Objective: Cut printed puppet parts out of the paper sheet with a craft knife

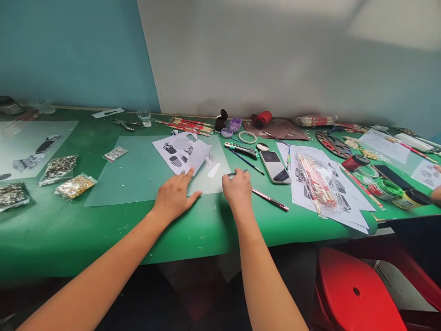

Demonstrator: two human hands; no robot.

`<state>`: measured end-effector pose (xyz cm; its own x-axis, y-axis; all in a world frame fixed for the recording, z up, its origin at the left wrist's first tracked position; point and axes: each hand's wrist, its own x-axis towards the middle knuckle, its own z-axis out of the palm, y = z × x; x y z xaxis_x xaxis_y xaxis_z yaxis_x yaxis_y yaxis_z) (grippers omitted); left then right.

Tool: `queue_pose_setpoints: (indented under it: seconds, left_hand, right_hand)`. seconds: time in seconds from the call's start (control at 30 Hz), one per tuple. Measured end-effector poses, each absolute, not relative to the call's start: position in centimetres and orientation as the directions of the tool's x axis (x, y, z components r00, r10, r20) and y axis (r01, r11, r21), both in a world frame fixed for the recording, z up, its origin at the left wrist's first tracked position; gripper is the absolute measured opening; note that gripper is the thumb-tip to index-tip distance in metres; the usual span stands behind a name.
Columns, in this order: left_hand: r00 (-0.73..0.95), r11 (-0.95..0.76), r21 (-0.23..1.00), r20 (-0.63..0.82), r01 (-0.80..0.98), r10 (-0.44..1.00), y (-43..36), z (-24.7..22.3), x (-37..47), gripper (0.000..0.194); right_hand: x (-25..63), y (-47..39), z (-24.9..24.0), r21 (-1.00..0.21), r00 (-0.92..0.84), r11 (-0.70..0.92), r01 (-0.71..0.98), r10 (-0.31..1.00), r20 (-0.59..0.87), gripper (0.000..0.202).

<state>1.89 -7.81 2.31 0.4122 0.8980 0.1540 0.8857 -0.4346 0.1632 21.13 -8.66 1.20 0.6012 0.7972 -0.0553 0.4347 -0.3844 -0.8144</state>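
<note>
My left hand (175,195) lies with fingers spread over the lower edge of a printed paper sheet (177,151), which has dark pictures and cut-out openings. Beneath the sheet is a translucent plastic mat (131,179) on the green table. Just to the right, my right hand (238,186) is closed around a thin dark tool (244,171), whose tip cannot be made out. Between the hands, a small white cut-out shape (214,170) shows on the mat. A pink craft knife (270,200) lies beside my right hand.
Bead packets (60,168) sit left. Behind are pliers (127,124), striped pencils (191,125) and small purple jars (235,124). A green cutter (242,150), a phone (274,167) and bagged sticks (315,181) are right. Another person's hand (436,195) is at the far right, above a red stool (358,294).
</note>
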Motion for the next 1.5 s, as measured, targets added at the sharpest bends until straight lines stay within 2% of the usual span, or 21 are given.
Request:
queue_pose_setpoints:
  seconds: [0.17,0.4,0.6,0.73,0.9,1.0,1.13,1.33,1.5]
  left_hand:
    - [0.401,-0.423,0.182,0.146,0.888,0.904,-8.2,2.4,1.8,0.047]
    - [0.38,-0.405,0.188,0.157,0.895,0.912,-7.8,3.0,2.1,0.042]
    - [0.33,-0.358,0.202,0.157,0.912,0.931,-7.5,3.1,1.9,0.037]
    - [0.321,-0.347,0.214,0.149,0.913,0.935,-7.5,3.1,1.8,0.036]
    - [0.327,-0.351,0.211,0.14,0.912,0.935,-7.6,3.0,1.9,0.035]
    - [0.332,-0.352,0.203,0.128,0.914,0.935,-7.7,3.1,1.9,0.035]
    - [0.327,-0.342,0.197,0.106,0.919,0.939,-7.7,3.4,1.9,0.035]
    - [0.338,-0.348,0.171,0.088,0.922,0.937,-7.8,3.5,2.0,0.033]
    - [0.354,-0.364,0.165,0.085,0.917,0.931,-7.9,3.5,2.1,0.032]
  right_hand:
    - [21.9,-7.3,0.6,-0.839,0.568,-0.366,0.402,0.819,-0.084,0.038]
    - [21.4,-6.8,0.3,-0.93,0.5,-0.256,0.263,0.861,-0.095,0.039]
    - [22.8,-8.5,0.5,-0.966,0.579,-0.192,0.172,0.813,-0.059,0.039]
    - [24.1,-9.7,0.3,-0.942,0.61,-0.252,0.222,0.79,-0.067,0.039]
    - [22.5,-9.4,1.5,-0.898,0.45,-0.239,0.37,0.892,-0.052,0.033]
    - [21.2,-8.9,2.4,-0.901,0.421,-0.209,0.379,0.906,-0.033,0.034]
    - [19.3,-8.7,2.8,-0.955,0.363,-0.18,0.236,0.928,-0.085,0.037]
    - [15.7,-8.8,3.2,-0.984,0.126,-0.084,-0.154,0.987,-0.104,0.034]
    - [15.1,-9.5,2.7,-0.948,0.132,-0.08,-0.309,0.983,-0.126,0.027]
